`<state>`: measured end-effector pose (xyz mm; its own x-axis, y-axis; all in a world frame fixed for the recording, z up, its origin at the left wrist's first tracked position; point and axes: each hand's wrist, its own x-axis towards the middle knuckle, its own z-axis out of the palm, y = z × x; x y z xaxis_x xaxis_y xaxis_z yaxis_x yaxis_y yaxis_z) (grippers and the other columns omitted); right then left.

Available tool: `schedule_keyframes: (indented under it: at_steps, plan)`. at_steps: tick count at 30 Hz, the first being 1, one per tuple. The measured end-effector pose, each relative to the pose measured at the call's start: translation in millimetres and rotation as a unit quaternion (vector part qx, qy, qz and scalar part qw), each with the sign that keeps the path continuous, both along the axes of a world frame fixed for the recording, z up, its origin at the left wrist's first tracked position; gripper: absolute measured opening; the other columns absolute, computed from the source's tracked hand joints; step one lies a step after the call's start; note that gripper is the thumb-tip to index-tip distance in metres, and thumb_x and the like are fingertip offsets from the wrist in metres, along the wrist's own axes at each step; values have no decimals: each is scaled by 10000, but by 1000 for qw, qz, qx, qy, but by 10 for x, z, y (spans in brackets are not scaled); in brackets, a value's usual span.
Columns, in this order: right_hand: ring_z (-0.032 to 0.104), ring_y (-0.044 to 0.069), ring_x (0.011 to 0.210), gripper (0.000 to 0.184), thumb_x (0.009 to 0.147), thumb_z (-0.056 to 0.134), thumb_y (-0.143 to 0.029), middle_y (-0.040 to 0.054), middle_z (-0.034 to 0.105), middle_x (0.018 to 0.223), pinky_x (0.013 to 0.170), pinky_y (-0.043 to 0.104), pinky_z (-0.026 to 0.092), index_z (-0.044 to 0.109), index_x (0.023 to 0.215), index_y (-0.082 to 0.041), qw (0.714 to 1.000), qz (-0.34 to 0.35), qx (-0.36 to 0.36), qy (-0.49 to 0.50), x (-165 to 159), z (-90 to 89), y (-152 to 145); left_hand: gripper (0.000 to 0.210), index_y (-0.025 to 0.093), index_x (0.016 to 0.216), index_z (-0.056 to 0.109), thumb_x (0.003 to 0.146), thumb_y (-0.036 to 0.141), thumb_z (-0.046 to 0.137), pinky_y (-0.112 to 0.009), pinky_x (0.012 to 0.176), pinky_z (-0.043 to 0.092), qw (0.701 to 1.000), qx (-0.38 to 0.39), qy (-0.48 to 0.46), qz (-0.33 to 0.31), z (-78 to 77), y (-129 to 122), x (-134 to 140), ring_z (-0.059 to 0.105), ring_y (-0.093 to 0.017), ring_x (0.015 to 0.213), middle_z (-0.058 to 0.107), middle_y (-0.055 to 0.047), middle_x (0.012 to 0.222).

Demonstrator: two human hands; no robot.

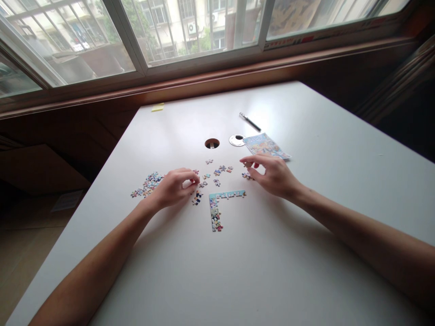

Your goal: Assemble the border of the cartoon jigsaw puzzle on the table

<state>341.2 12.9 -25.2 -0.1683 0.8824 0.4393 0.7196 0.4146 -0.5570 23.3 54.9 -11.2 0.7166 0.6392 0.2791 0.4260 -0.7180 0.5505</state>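
My right hand is raised a little over the table, thumb and fingers closed on a puzzle piece whose plain brownish side shows. Below it lie a few loose pieces. My left hand curls beside scattered puzzle pieces, its thumb and fingertips drawn together; what they hold, if anything, is too small to make out. Between the hands and nearer to me, joined pieces form an L-shaped puzzle corner, with a light blue top strip and a colourful left strip. A heap of pieces lies left of my left hand.
A colourful picture sheet lies behind my right hand. Farther back are a dark pen, a round cover ring and a hole in the white table. A yellow note sticks near the far edge, before the window.
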Motion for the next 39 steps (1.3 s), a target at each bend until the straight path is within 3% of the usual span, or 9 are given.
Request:
schedule_keyframes:
  at_steps: [5,26,39]
  plan:
    - [641,192,749,308,873,568,-224,63,730,867,720,377,541,728,1132,-185,1000,-5,-7,-1,-4,-3,-1,102,191,870,673,891,140,588,-296,782,522,1000,-3,2,0,-14,5,-6,643,-160,840,697,-46,893]
    - [630,229,814,105,814,670,-264,60,723,909,752,393,490,688,907,-218,999,1,0,-37,9,36,3,105,192,876,676,894,140,587,-308,800,523,1000,4,-2,5,-21,1,-4,653,-167,872,702,-49,908]
    - [598,221,760,187,813,706,-370,48,662,831,736,385,450,599,834,-218,999,-18,-6,-49,30,-14,10,102,191,860,674,883,126,598,-296,799,520,1000,5,-1,7,3,-1,-1,661,-169,879,707,-43,903]
